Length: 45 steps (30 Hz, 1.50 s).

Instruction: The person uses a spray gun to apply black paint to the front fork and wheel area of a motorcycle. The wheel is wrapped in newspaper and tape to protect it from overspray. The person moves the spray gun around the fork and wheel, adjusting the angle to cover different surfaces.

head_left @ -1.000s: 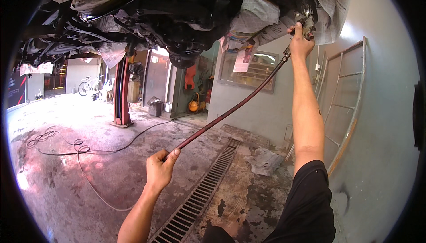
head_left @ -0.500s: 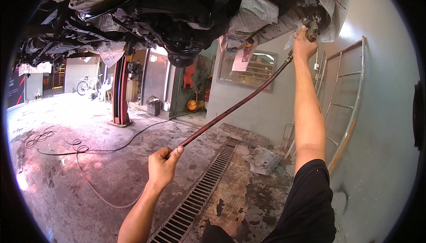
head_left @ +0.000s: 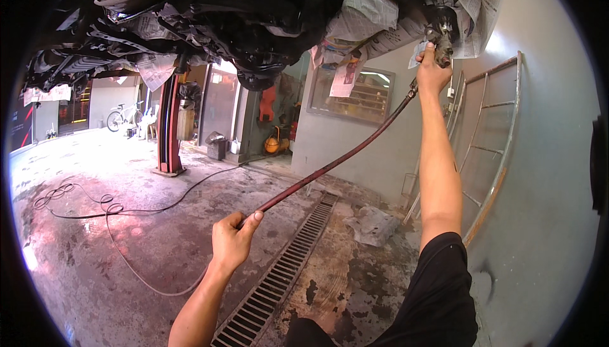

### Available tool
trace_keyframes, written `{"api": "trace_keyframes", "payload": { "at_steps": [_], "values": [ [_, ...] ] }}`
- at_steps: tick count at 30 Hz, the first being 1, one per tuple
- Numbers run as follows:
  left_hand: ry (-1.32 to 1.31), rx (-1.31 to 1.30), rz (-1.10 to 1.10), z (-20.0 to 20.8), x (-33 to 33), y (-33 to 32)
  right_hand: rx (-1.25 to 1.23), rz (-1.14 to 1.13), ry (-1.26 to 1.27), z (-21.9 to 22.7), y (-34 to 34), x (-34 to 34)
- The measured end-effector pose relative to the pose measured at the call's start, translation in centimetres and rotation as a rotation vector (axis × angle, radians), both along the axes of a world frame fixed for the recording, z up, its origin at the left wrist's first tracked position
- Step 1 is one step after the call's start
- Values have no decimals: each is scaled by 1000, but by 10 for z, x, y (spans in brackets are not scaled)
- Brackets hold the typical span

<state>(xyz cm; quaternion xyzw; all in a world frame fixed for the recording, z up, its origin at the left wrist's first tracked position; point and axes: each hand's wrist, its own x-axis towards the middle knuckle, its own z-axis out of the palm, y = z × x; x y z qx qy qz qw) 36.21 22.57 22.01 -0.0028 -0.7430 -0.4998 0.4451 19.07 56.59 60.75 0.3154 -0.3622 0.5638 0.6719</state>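
Observation:
My right hand [head_left: 434, 75] is raised at the upper right, its fingers wrapped round a metal spray gun [head_left: 442, 50]. The gun is close beneath a dark round part of the raised vehicle underside [head_left: 273, 14]. From the gun's lower end a dark red hose [head_left: 336, 162] runs down to the left in a slight sag. My left hand [head_left: 233, 239] is closed round this hose at the lower middle, thumb along its top. Newspaper sheets [head_left: 365, 14] hang from the underside next to the gun. Whether any spray comes out, I cannot tell.
A grey wall [head_left: 552, 176] with a leaning metal frame [head_left: 515, 112] borders my right arm. A floor drain grate [head_left: 279, 287] runs below the hose, beside crumpled sheeting [head_left: 373, 225]. Loose hose loops [head_left: 114, 209] lie on the left floor, near a red lift post [head_left: 170, 128].
My right hand and the spray gun have dropped slightly, and the gun's angle has changed a little. The hose sags more. My left hand keeps its hold.

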Motion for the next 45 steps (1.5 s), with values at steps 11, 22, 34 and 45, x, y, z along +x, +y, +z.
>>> {"api": "trace_keyframes", "payload": {
  "at_steps": [11, 22, 34, 45],
  "values": [
    [-9, -2, -6, -2, 0, 1, -35, 51, -18, -2, 5, -5],
    [-106, -56, -19, 6, 1, 10, -90, -159, -11, -10, 20, -20],
    [-100, -42, 21, -1, 6, 4, 9, 6, -1, -18, -10, -8],
    [-101, -30, 36, -7, 11, -2, 107, 35, 24, -16, -29, -2]
  ]
}}
